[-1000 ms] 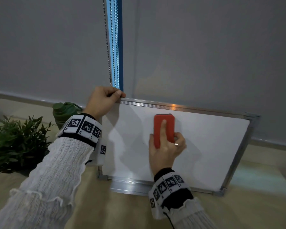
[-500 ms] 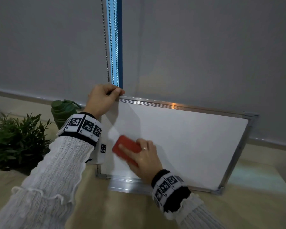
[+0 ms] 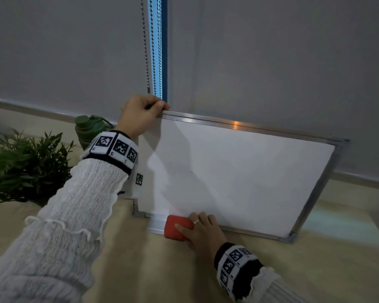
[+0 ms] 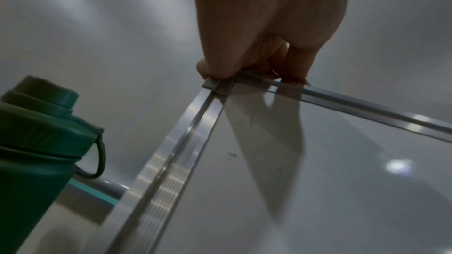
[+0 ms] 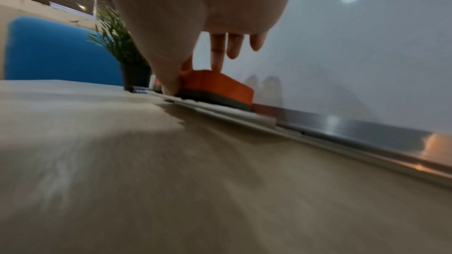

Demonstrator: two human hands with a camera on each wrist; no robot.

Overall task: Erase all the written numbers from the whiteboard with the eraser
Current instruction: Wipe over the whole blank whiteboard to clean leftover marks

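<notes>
The whiteboard (image 3: 239,171) leans against the grey blind on a beige table. Its surface looks blank apart from a tiny faint mark left of centre. My left hand (image 3: 153,108) grips the top-left corner of the frame; the left wrist view shows the left hand (image 4: 257,65) curled over that corner, with faint smudges on the whiteboard (image 4: 342,181) just below. The red eraser (image 3: 173,229) lies felt-down on the board's bottom tray (image 3: 155,225) near the left end. My right hand (image 3: 189,223) holds it between thumb and forefinger. In the right wrist view the other fingers (image 5: 257,41) are straight above the eraser (image 5: 220,86).
A green bottle (image 3: 88,130) stands left of the board, beside a potted plant (image 3: 24,162). A bead chain (image 3: 148,51) hangs above the board's left corner. The table (image 3: 206,276) stretches out in front. A blue panel (image 5: 49,49) shows at the far left.
My right hand has carried the eraser from the upper middle of the board down and left, off the surface and onto the bottom tray. The left hand has stayed on the corner.
</notes>
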